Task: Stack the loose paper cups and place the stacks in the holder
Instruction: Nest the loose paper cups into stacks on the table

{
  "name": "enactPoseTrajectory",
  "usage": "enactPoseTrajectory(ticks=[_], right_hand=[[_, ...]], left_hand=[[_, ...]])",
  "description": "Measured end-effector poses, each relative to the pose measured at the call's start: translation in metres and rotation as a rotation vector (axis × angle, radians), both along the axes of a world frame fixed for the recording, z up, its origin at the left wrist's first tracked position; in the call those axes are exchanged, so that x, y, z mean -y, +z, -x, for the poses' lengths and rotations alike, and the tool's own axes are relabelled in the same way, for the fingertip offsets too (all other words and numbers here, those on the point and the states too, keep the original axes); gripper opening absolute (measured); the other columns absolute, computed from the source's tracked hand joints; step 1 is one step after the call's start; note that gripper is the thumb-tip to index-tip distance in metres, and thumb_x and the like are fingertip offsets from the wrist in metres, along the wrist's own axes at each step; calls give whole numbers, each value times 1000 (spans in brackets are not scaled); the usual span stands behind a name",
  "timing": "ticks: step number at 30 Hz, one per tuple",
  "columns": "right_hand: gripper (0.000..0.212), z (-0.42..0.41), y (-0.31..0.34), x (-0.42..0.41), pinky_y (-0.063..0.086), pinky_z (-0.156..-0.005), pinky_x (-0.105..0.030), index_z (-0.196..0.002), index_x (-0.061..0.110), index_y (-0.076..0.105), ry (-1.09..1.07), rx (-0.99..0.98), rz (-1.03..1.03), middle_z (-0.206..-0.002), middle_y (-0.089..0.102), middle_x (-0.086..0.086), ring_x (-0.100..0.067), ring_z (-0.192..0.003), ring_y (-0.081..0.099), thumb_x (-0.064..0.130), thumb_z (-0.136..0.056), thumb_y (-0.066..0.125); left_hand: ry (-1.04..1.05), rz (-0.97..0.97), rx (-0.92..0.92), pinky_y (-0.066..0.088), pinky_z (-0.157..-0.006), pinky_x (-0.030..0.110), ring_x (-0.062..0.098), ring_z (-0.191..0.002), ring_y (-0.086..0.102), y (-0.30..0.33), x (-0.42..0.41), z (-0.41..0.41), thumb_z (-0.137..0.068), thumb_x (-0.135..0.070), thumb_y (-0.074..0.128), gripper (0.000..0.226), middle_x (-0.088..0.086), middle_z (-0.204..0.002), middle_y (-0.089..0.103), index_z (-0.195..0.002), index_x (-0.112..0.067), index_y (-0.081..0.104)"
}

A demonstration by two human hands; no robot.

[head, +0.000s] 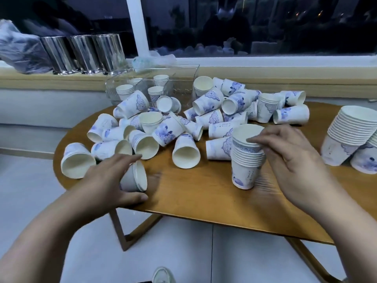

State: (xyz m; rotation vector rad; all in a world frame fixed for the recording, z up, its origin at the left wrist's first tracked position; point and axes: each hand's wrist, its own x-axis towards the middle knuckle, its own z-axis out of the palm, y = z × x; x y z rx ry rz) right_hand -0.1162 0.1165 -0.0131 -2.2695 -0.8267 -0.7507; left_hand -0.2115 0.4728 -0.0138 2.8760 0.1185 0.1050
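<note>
You are looking down at a round wooden table (pixel 200 193) strewn with white paper cups printed in blue.

Your left hand (pixel 106 180) is at the near left edge of the table. Its fingers and thumb curl round a small cup (pixel 135 177) that lies on its side, mouth facing right.

Your right hand (pixel 285 154) is to the right of centre. Its fingertips pinch the rim of the top cup of an upright stack (pixel 247 156) standing on the table. The top cup sits higher than the rest and is not fully seated.

Beyond both hands, a loose pile of cups (pixel 183 123) covers the far half of the table, most of them on their sides, a few already nested in twos and threes.

At the far edge, left of centre, stands a clear holder (pixel 183 78) with several short stacks inside.

At the right edge of the table, a taller stack (pixel 346 135) leans left, with another cup just beside it.

On the sill beyond, far left, stand three shiny metal canisters (pixel 83 54) next to a crumpled plastic bag (pixel 18 48). The window behind is dark.
</note>
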Motion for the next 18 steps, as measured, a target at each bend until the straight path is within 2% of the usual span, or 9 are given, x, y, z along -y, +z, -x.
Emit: enactPoseTrajectory(ticks=[2, 5, 7, 9, 10, 12, 14, 16, 18], right_hand=[[28, 2, -9, -2, 34, -101, -21, -117, 18, 68, 8, -96, 10, -120, 55, 7, -12, -117, 49, 27, -102, 47], [33, 5, -15, -9, 29, -100, -6, -114, 18, 67, 22, -186, -26, -123, 54, 11, -2, -116, 50, 40, -95, 53], [31, 6, -15, -10, 31, -96, -4, -110, 21, 67, 21, -184, -44, -120, 54, 12, -1, -111, 52, 43, -92, 56], [29, 9, -14, -14, 35, -97, -10, -112, 30, 64, 37, -210, -81, -122, 52, 15, 0, -113, 52, 44, -88, 54], [32, 10, -14, -16, 37, -100, -15, -116, 33, 62, 51, -221, -99, -125, 51, 16, 3, -118, 50, 44, -87, 55], [43, 12, -18, -22, 40, -107, -29, -129, 31, 55, 67, -234, -141, -134, 47, 17, 6, -128, 42, 39, -87, 59], [58, 12, -23, -27, 42, -109, -39, -140, 31, 45, 64, -258, -212, -143, 41, 17, 4, -135, 37, 33, -86, 66], [75, 13, -29, -31, 43, -109, -32, -146, 40, 34, 84, -313, -317, -148, 36, 21, -1, -139, 36, 32, -83, 73], [85, 14, -32, -33, 44, -106, -24, -147, 51, 23, 126, -392, -419, -151, 33, 26, -1, -138, 39, 39, -81, 75]], left_hand=[[0, -3, -63, 38, -109, 35, 14, -134, 42, -6, 1, -6, -65, -62, 80, 100, -11, -146, 45, -150, -42, 30], [45, 48, -17, 41, -107, 34, 13, -129, 46, -11, -3, -7, -72, -50, 81, 88, -12, -144, 47, -146, -46, 32], [42, 177, 88, 46, -98, 24, 3, -119, 51, -10, 3, -5, -73, -51, 81, 82, -20, -135, 51, -141, -50, 34], [13, 415, 234, 44, -86, 8, -10, -110, 52, -3, 17, -4, -75, -45, 82, 77, -33, -124, 51, -137, -52, 36], [0, 554, 315, 46, -85, 8, -12, -109, 54, 2, 27, -6, -77, -39, 82, 75, -35, -121, 52, -136, -52, 38], [-24, 811, 469, 52, -84, 16, -4, -107, 60, 16, 51, -13, -78, -31, 83, 63, -27, -115, 60, -128, -46, 49], [-42, 982, 580, 56, -80, 26, 6, -100, 67, 33, 79, -21, -72, -37, 85, 47, -16, -106, 68, -112, -38, 60], [-95, 1081, 607, 56, -71, 26, 5, -87, 69, 53, 109, -28, -71, -34, 87, 40, -10, -97, 70, -102, -28, 63], [-163, 1124, 603, 54, -66, 21, 0, -78, 66, 67, 135, -36, -75, -26, 86, 35, -8, -93, 69, -101, -22, 63]])
